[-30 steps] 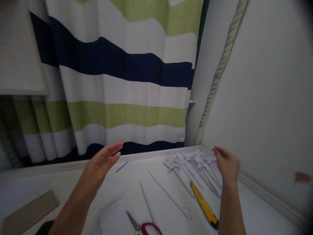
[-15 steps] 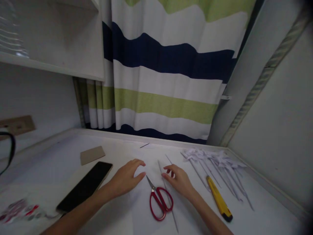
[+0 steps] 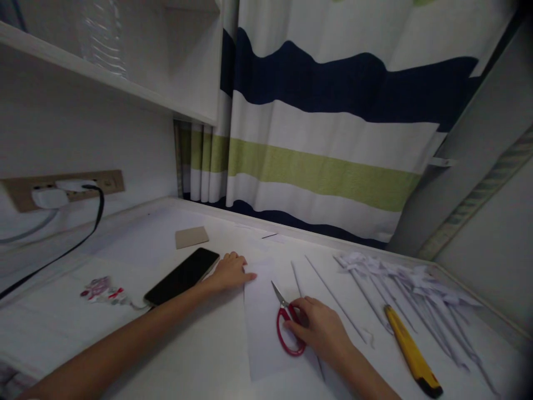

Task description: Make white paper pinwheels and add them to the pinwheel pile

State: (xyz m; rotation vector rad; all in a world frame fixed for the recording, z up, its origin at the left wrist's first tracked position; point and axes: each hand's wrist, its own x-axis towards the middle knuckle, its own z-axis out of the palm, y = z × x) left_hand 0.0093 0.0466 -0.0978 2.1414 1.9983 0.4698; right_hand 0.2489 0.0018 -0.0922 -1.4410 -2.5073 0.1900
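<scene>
Red-handled scissors [image 3: 291, 330] lie over a white sheet of paper [image 3: 264, 333], blades pointing away and a little left. My right hand [image 3: 320, 325] has its fingers closed on the right handle loop. At the sheet's far left edge rests my left hand [image 3: 230, 272], thumb stretched over the paper and apart from the fingers; nothing shows in its grasp. A thin white paper stick [image 3: 297, 278] runs beneath my right hand. Another stick [image 3: 335, 297] lies further right. Beside my left forearm is a black phone [image 3: 183, 276] with a beaded charm [image 3: 102, 290].
Several white paper pinwheels on sticks [image 3: 420, 286] lie at the right. A yellow box cutter [image 3: 410, 350] is in front of them. A beige card [image 3: 191, 237] sits behind the phone. Plugs fill part of a wall socket [image 3: 112, 181], and a black cord [image 3: 54, 260] hangs from it.
The view has turned left, so things appear further right. My right hand has closed on the scissors' handle. My left hand has moved from beside the scissors' tip to the paper's far edge.
</scene>
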